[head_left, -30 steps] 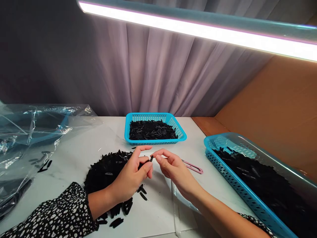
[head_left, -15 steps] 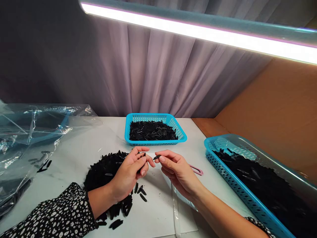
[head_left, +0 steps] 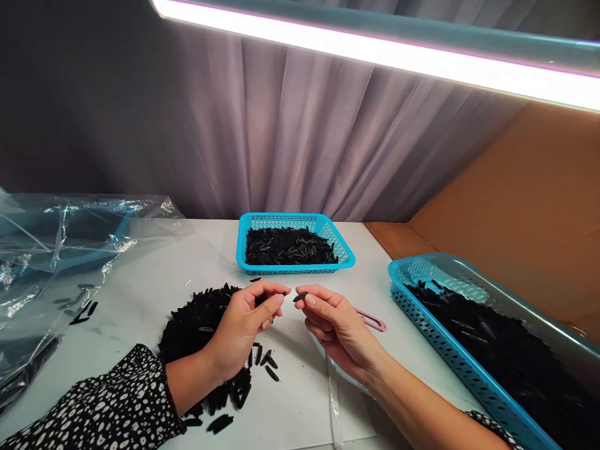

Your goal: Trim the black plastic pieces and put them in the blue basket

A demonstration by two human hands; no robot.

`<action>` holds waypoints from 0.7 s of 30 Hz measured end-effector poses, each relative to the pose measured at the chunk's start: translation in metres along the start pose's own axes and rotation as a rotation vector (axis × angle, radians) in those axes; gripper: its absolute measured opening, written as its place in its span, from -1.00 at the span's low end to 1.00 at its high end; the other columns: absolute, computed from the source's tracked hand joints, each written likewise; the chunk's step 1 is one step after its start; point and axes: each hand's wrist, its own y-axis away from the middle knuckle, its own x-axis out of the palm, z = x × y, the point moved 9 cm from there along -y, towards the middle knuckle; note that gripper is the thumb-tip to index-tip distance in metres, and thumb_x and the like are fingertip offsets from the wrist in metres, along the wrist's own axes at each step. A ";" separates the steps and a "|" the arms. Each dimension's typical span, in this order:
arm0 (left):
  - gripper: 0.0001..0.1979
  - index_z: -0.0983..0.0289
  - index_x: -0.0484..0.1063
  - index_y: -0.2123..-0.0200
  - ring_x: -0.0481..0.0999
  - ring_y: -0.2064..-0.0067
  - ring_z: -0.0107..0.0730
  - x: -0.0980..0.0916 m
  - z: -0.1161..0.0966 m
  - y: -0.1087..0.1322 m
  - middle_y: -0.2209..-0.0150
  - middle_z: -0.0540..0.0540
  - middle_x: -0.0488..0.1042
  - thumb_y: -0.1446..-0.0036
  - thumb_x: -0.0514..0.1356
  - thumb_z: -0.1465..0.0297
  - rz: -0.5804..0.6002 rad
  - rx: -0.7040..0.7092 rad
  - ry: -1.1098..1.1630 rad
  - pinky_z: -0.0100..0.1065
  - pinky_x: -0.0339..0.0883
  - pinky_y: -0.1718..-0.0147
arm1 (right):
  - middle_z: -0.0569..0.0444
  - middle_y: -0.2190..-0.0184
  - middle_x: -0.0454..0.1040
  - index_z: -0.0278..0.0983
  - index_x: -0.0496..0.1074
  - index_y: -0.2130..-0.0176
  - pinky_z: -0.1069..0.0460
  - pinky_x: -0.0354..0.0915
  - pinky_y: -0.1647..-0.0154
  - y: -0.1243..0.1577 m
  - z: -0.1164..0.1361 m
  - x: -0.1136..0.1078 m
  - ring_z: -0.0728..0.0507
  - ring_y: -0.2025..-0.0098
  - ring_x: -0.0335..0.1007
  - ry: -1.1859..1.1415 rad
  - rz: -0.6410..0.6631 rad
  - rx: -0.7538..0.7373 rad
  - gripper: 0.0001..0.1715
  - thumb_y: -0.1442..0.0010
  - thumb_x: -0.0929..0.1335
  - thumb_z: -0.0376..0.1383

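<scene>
My right hand [head_left: 335, 322] pinches a small, dark, elongated piece [head_left: 300, 297] between thumb and index finger. Close beside it, a little to the left, my left hand [head_left: 250, 319] is closed, thumb against index finger, with a small dark tip showing at the fingertips; more dark material shows under its curled fingers. The fingertips of the two hands are slightly apart. Under and behind my left hand lies a heap of similar black pieces [head_left: 192, 322], partly covered by the hand and wrist. Several loose black pieces [head_left: 272, 374] lie on the white table just in front of it.
A blue basket [head_left: 300, 269] with black pieces stands behind my hands. A larger blue basket [head_left: 424, 325], also holding black pieces, is on the right, partly under clear plastic. Clear plastic bags [head_left: 94, 231] lie left. A pink-handled tool [head_left: 375, 322] is beside my right hand. A lamp [head_left: 375, 53] hangs above.
My left thumb and index finger have come together, and the hand has turned slightly. The piece in my right hand has shifted slightly right. A black piece behind my left hand is now visible.
</scene>
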 end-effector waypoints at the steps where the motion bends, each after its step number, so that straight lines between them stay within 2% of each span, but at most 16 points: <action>1: -0.73 0.28 0.54 0.20 0.06 0.53 -0.56 0.001 0.000 0.000 0.48 -0.06 0.34 -0.11 0.29 0.22 0.005 0.000 0.003 -0.36 -0.10 0.50 | 0.10 0.47 0.53 -0.28 0.63 0.31 0.07 -0.32 0.61 0.000 0.000 0.000 0.10 0.61 -0.26 0.003 0.001 -0.001 -0.70 0.09 0.60 -0.23; 6: -0.71 0.28 0.53 0.12 0.08 0.51 -0.52 0.003 -0.001 0.002 0.42 0.00 0.43 -0.12 0.26 0.26 0.008 0.005 0.003 -0.35 -0.06 0.48 | 0.09 0.46 0.52 -0.29 0.60 0.29 0.06 -0.30 0.62 0.001 0.000 -0.001 0.09 0.60 -0.30 0.019 -0.011 0.013 -0.68 0.08 0.59 -0.24; 8: -0.70 0.26 0.48 0.09 0.08 0.51 -0.52 0.002 -0.002 0.003 0.39 0.01 0.47 -0.13 0.27 0.26 0.008 0.017 -0.009 -0.35 -0.06 0.48 | 0.10 0.47 0.49 -0.29 0.57 0.31 0.07 -0.28 0.62 0.001 0.001 0.000 0.08 0.60 -0.25 0.010 -0.011 0.012 -0.72 0.07 0.57 -0.25; 11: -0.71 0.24 0.41 0.10 0.09 0.51 -0.51 0.003 -0.002 0.004 0.40 -0.01 0.50 -0.13 0.28 0.28 0.029 0.029 -0.028 -0.36 -0.05 0.47 | 0.14 0.52 0.38 -0.27 0.46 0.44 0.10 -0.28 0.65 0.002 0.000 0.004 0.06 0.59 -0.13 -0.032 0.019 0.025 -0.83 0.03 0.49 -0.25; 13: -0.73 0.23 0.37 0.11 0.10 0.50 -0.50 0.004 -0.002 0.004 0.42 -0.02 0.50 -0.14 0.28 0.29 0.048 0.048 -0.053 -0.36 -0.04 0.47 | 0.17 0.56 0.30 -0.26 0.35 0.51 0.12 -0.31 0.66 0.003 -0.005 0.007 0.06 0.60 -0.12 -0.031 0.042 0.067 -0.75 -0.03 0.44 -0.20; 16: -0.75 0.22 0.35 0.12 0.12 0.51 -0.50 0.005 -0.003 0.004 0.43 -0.04 0.50 -0.16 0.26 0.31 0.062 0.080 -0.101 -0.35 -0.04 0.47 | 0.23 0.61 0.25 -0.27 0.29 0.51 0.13 -0.37 0.66 0.005 -0.013 0.009 0.11 0.65 -0.27 0.090 0.060 0.116 -0.57 -0.14 0.43 -0.04; 18: -0.78 0.21 0.35 0.12 0.16 0.50 -0.50 0.006 -0.003 0.004 0.44 -0.05 0.49 -0.17 0.25 0.33 0.072 0.092 -0.127 -0.35 -0.03 0.46 | 0.27 0.64 0.24 -0.27 0.32 0.47 0.12 -0.36 0.65 0.006 -0.015 0.011 0.13 0.66 -0.31 0.170 0.068 0.108 -0.53 -0.12 0.45 0.03; 21: -0.80 0.21 0.34 0.14 0.21 0.47 -0.48 0.007 -0.005 0.006 0.45 -0.06 0.47 -0.17 0.23 0.36 0.087 0.108 -0.156 -0.35 0.00 0.43 | 0.29 0.66 0.23 -0.27 0.36 0.46 0.11 -0.31 0.64 0.006 -0.012 0.010 0.12 0.66 -0.26 0.214 0.049 0.051 -0.53 -0.02 0.53 0.00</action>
